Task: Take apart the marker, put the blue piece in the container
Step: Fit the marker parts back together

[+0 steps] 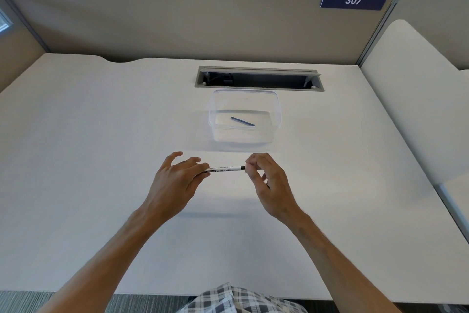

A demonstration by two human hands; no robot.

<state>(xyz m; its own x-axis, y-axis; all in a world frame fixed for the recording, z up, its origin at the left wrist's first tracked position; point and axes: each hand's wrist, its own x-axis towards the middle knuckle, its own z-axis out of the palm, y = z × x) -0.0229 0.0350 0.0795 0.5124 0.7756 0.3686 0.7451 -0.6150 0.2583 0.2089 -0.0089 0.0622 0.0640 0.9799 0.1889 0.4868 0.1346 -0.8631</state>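
Observation:
A white whiteboard marker (224, 169) with black print is held level above the desk, between both hands. My left hand (175, 180) grips its left end, with the index finger and thumb raised. My right hand (266, 178) pinches the dark right end of the marker with its fingertips. Beyond the hands stands a clear plastic container (275, 119) with no lid. A thin blue stick-like piece (242, 121) lies slanted on the container's floor.
The white desk (101, 135) has an open cable slot (258, 79) just behind the container. A beige partition (177, 20) with a "307" sign (354, 0) closes the back. A white side panel (418, 84) rises at the right.

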